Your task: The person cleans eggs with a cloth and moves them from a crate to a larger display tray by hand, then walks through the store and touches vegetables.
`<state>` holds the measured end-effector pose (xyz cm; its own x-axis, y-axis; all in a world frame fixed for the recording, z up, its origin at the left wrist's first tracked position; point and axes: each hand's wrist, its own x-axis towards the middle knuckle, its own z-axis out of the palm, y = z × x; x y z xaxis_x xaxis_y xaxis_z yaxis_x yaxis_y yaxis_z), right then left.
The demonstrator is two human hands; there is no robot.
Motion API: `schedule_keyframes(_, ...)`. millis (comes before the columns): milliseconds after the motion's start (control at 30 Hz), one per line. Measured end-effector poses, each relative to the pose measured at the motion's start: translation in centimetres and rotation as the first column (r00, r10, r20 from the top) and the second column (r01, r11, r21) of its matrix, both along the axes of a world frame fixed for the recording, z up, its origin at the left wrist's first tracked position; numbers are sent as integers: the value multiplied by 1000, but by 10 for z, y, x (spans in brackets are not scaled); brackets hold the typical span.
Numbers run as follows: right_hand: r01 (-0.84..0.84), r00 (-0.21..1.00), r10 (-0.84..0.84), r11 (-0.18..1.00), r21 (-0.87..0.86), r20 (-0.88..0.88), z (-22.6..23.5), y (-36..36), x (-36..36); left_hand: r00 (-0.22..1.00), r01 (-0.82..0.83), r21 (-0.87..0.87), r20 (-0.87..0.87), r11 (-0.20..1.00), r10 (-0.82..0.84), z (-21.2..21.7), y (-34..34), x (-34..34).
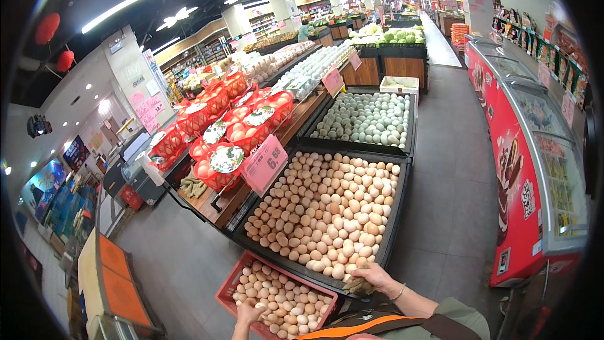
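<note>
A red plastic crate [228, 299] full of pale brown eggs stands low in front of me. My left hand [250, 313] reaches in over its left side, fingers curled round an egg [260, 306]. Beyond the crate is a wide black display tray [393, 230] heaped with brown eggs. At that tray's near right corner, my right hand [375, 277] grips a bunched brownish cloth [358, 286], its fingers partly hidden by it. The cloth sits close to the nearest eggs in the tray.
Behind is another black tray of pale green eggs [365, 119], then a white foam box [399, 86]. Red net baskets of eggs [225, 158] line the stand at left beside a pink price sign [265, 165]. A red freezer [513, 157] runs along the right of the grey aisle.
</note>
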<state>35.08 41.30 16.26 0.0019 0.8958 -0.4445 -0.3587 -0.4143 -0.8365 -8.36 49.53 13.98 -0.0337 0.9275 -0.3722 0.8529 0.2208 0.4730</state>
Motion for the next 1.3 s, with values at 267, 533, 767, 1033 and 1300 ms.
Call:
schedule_keyframes(267,-176,969,112,939,294,220,16,11,-36,285,224,-327,923,918,259,77,-20,179)
schedule_keyframes(533,238,947,-196,960,147,-254,14,-25,7,468,441,21,847,897,-250,67,-37,280)
schedule_keyframes(767,389,895,-339,912,134,-288,36,-49,41,407,402,-81,908,912,-99,72,-45,330)
schedule_keyframes(1033,397,907,-349,895,202,-236,39,-57,59,405,406,-22,900,914,-159,88,-58,354)
schedule_keyframes(1300,491,869,-455,842,223,-196,43,-72,60,419,521,100,835,848,-357,84,-61,360)
